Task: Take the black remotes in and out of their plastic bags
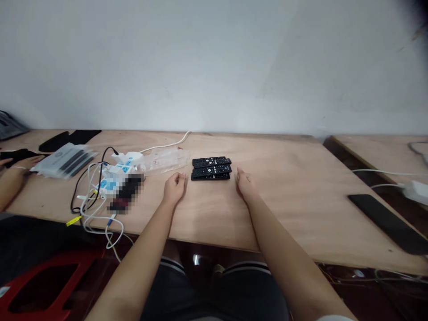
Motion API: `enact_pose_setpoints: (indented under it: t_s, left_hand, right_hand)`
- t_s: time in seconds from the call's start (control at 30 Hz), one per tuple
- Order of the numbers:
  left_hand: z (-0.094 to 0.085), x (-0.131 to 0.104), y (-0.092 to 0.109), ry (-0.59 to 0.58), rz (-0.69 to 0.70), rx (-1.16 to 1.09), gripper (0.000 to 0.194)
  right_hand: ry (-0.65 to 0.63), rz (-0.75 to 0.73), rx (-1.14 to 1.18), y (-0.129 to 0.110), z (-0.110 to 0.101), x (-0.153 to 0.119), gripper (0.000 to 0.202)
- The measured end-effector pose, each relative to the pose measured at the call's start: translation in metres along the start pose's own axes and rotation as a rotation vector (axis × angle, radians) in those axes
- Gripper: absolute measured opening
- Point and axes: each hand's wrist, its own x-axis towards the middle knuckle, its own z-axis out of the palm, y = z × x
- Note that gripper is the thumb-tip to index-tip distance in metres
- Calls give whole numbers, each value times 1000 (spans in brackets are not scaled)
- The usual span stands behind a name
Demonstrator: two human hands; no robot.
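Observation:
Several black remote controls point(211, 170) lie together on the wooden table in front of me, some overlapping others. Their button sides face up where they show. Just left of the pile my left hand point(174, 186) rests on the table, its fingers curled in and nothing seen in them. To the right of the remotes, my right hand point(245, 183) rests on its side with fingers loosely apart and holds nothing visible. Neither hand touches the remotes.
White power strips point(129, 160) with tangled cables and a clear plastic bag point(163, 161) lie left. A blurred-out dark object point(127, 194) sits beside them. Another person's hand point(28, 162) is near packaged items point(65, 160) at far left. A dark phone-like slab point(384, 220) lies right.

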Motion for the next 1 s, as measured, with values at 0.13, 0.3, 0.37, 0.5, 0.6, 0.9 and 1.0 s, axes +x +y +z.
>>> enact_pose_setpoints:
  t_s: [0.13, 0.3, 0.37, 0.5, 0.6, 0.9, 1.0]
  left_hand:
    - [0, 0, 0, 6, 21, 6, 45]
    - [0, 0, 0, -2, 24, 2, 46]
    - [0, 0, 1, -3, 19, 4, 46]
    - [-1, -1, 3, 2, 13, 24, 44]
    - [-1, -1, 4, 5, 14, 26, 43]
    - [-1, 0, 3, 3, 27, 44, 42]
    - [-1, 0, 2, 2, 28, 49, 41]
  right_hand:
    - [4, 103, 56, -3, -2, -1, 59]
    - [58, 115, 13, -7, -3, -4, 55]
    - [48, 108, 22, -6, -3, -4, 54]
    - [-15, 98, 11, -2, -3, -5, 50]
    - [-39, 29, -89, -3, -2, -6, 51]
    - [113, -283, -238, 5, 4, 3, 38]
    - [86, -247, -231, 13, 3, 6, 44]
